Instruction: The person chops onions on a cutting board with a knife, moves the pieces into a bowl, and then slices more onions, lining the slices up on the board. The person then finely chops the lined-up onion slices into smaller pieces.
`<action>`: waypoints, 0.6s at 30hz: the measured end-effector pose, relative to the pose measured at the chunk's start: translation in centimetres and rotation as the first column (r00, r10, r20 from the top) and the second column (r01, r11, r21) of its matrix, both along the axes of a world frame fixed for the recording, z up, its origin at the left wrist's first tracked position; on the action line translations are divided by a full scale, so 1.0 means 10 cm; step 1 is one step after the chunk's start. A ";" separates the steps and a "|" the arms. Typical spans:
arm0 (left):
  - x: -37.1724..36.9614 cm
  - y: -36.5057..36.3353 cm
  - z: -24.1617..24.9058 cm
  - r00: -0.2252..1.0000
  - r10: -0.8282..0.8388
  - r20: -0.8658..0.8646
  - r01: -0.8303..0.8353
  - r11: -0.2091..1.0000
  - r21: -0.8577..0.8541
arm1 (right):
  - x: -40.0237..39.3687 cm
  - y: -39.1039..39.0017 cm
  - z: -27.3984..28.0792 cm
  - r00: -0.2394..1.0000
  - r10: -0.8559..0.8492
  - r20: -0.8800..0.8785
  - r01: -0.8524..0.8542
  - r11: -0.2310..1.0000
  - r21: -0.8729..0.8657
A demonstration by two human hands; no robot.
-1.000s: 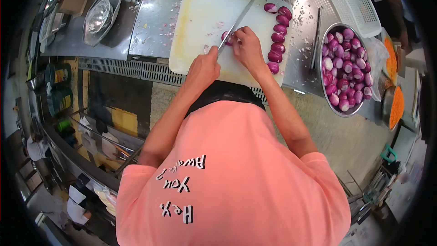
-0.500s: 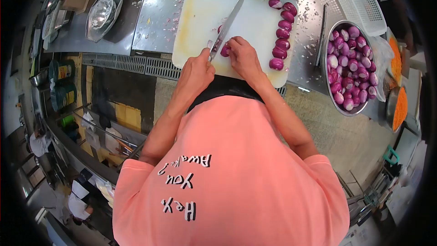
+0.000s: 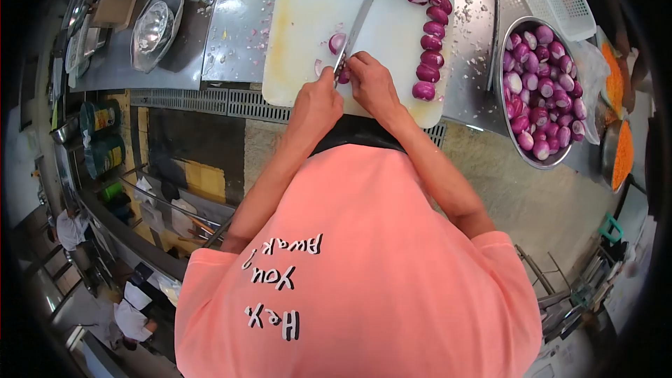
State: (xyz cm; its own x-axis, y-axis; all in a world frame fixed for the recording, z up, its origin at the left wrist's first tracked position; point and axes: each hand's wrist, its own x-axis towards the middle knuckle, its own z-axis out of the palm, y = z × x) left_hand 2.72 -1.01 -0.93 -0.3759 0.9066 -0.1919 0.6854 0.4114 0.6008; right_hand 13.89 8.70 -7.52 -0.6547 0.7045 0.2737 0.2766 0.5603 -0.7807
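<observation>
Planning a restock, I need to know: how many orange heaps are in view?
2 orange heaps, both right of the onion bowl: one beside the clear bag, the other below, in a metal bowl. More may be hidden.

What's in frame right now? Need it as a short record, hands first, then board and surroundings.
left hand: holds knife, blade pointing away from the person
right hand: at onion piece beside the blade; grip partly hidden
cutting board: white, yellowed at left; cut onion piece left of the blade
onion row: seven purple pieces along the board's right side
metal bowl: right of the board, filled with purple onions
metal counter: strewn with small bits
</observation>
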 end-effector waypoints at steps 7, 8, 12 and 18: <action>-0.01 0.02 0.23 0.999 -0.015 0.051 0.015 1.000 0.002 | 0.03 0.01 0.00 1.000 0.009 -0.022 -0.010 1.000 -0.006; 0.01 -0.02 0.15 0.999 -0.011 0.047 0.011 1.000 0.008 | 0.04 0.00 -0.03 1.000 0.007 -0.028 -0.007 1.000 -0.002; 0.05 0.13 -0.07 1.000 -0.011 0.029 0.009 0.998 0.060 | 0.05 -0.02 -0.05 0.996 -0.008 -0.093 0.008 1.000 -0.008; 0.09 -0.04 0.16 0.999 -0.004 0.036 0.005 1.000 -0.019 | 0.07 -0.02 -0.10 0.995 -0.023 -0.099 0.023 1.000 -0.002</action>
State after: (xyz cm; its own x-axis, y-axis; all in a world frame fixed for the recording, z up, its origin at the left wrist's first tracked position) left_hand 3.60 -1.44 0.71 -0.3644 0.9044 -0.2219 0.6656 0.4196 0.6171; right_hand 14.60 8.53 -8.48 -0.6078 0.7195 0.3359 0.2112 0.5543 -0.8051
